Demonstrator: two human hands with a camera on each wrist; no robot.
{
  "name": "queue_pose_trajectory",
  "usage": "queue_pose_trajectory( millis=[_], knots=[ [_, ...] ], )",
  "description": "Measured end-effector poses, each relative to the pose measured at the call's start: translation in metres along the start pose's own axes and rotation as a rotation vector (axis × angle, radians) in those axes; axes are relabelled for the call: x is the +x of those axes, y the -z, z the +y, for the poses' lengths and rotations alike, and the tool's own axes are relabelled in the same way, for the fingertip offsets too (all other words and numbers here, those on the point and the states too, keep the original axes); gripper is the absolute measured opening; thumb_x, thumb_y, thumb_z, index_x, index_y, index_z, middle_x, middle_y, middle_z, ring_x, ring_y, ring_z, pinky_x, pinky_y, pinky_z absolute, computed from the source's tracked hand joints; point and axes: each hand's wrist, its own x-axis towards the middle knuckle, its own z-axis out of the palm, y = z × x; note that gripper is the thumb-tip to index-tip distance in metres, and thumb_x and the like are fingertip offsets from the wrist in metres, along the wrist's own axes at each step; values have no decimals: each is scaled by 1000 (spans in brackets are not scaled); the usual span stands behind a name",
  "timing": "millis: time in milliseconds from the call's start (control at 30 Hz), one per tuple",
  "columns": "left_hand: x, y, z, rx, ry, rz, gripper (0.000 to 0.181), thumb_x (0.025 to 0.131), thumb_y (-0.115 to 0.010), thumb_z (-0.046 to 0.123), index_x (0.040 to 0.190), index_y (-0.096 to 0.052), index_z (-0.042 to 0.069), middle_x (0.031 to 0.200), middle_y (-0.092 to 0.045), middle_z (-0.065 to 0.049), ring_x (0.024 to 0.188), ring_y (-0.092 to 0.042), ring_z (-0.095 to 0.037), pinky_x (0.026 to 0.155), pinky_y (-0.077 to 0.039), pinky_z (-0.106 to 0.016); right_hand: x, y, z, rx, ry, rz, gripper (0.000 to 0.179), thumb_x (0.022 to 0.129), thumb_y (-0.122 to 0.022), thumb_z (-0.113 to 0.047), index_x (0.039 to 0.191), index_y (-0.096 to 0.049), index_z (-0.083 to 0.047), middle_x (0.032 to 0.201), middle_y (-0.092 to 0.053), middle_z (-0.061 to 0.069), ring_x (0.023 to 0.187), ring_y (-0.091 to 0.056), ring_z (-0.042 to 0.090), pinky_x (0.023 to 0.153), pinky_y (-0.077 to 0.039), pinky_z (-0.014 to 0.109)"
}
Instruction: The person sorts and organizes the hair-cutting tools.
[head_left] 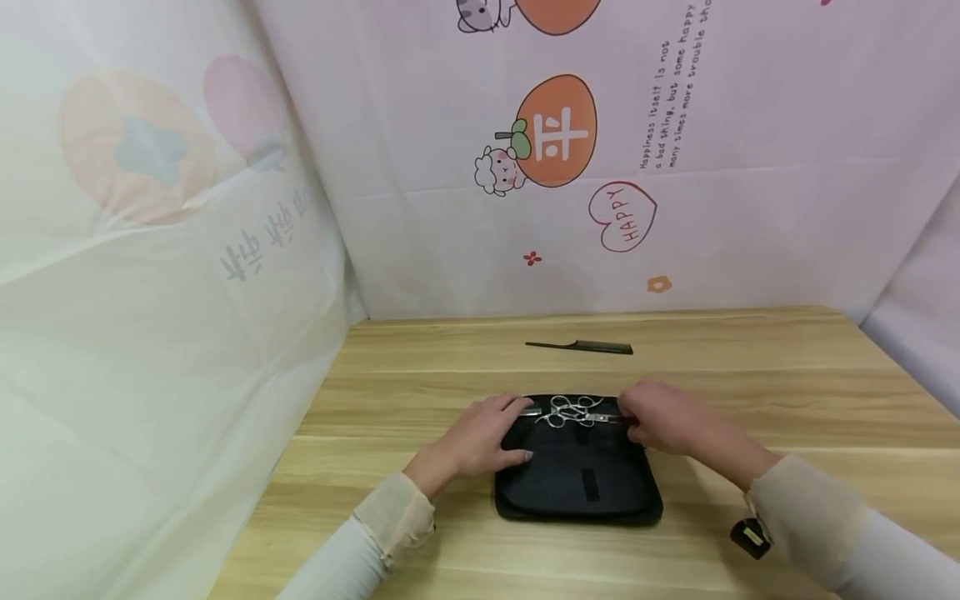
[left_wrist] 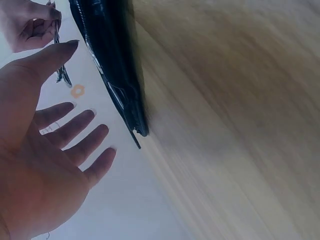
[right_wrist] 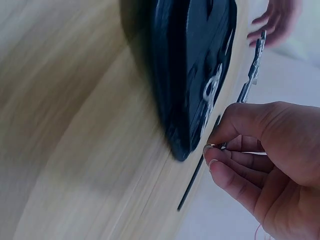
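Note:
A black zip case lies unfolded on the table in the head view. My right hand pinches a pair of silver hairdressing scissors by the blade end, holding them above the case with the finger rings pointing left. Another pair of silver scissors lies in the case near its far edge. By the case's upper left, my left hand is spread with relaxed fingers. The left wrist view shows nothing in that hand. In the head view the two scissors overlap, so their outlines are hard to separate.
A black rat-tail comb lies on the wooden table beyond the case. A printed white cloth rises behind the table, and another sheet hangs along the left.

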Motion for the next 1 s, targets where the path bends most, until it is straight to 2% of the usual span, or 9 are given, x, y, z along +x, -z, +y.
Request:
queue_pose_trajectory(
  millis=[200, 433, 667, 867, 1000],
  knots=[
    [4, -1, 6, -78, -54, 30, 70, 98, -68, 44, 155, -42, 14, 150, -46, -4, 135, -51, -21, 110, -44, -41, 5, -2, -19, 0, 8, -10, 22, 79, -78, -3, 71, -62, -16, 66, -52, -8, 60, -44, 11, 55, -40, 28],
    [8, -3, 10, -126, -94, 52, 57, 100, -66, 39, 148, -51, 13, 143, -53, -3, 129, -54, -17, 109, -44, -35, 7, -4, -31, 33, 85, 47, 17, 76, -76, 0, 73, -65, -12, 65, -54, -9, 57, -45, 7, 52, -41, 27],
    [8, -5, 15, -178, -115, 39, 38, 101, -65, 27, 137, -62, 15, 128, -55, -1, 107, -56, -12, 95, -49, -27, 7, -5, -39, 43, 87, 50, 17, 77, -75, 0, 73, -63, -13, 66, -53, -9, 57, -45, 7, 51, -41, 26],
    [12, -6, 17, -170, -146, 64, 24, 99, -68, 22, 122, -70, 13, 114, -59, 1, 98, -55, -9, 89, -49, -23, 6, -7, -44, 7, 109, 73, 22, 76, -75, -1, 71, -59, -15, 66, -52, -8, 58, -45, 8, 52, -41, 28],
    [14, -7, 19, -148, -186, 75, 17, 98, -71, 23, 112, -72, 14, 105, -62, 4, 92, -55, -7, 85, -48, -20, 7, -9, -47, -19, 101, 65, 18, 77, -75, -1, 74, -61, -13, 68, -56, -6, 59, -46, 9, 53, -42, 30]
  ],
)
